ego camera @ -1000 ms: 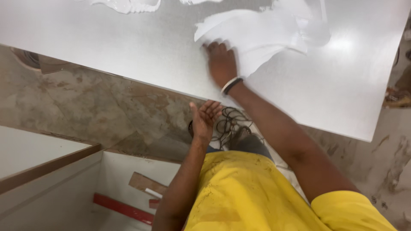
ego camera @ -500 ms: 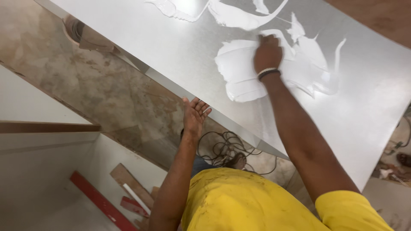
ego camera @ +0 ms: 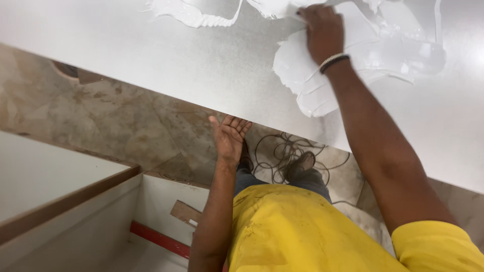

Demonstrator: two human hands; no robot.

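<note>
A large white board [ego camera: 151, 65] lies flat in front of me, with thick white paste [ego camera: 312, 85] smeared over its far part. My right hand [ego camera: 322, 30] presses down in the paste with its fingers closed over a small flat tool that is mostly hidden under the palm. A band sits on that wrist. My left hand [ego camera: 229, 136] is open, its fingertips resting against the board's near edge. More ridged paste [ego camera: 196, 15] lies further left.
On the brown tiled floor [ego camera: 101, 121] below the board lie a coil of thin wire [ego camera: 287, 151] and my shoe [ego camera: 302, 163]. A white cabinet panel with a wooden edge [ego camera: 65, 201] stands at lower left, beside a red strip [ego camera: 161, 239] and a wood offcut [ego camera: 184, 211].
My right hand has kept sweeping across the paste, now at the patch's upper part, and the smear has widened. My left hand has stayed at the board's near edge.
</note>
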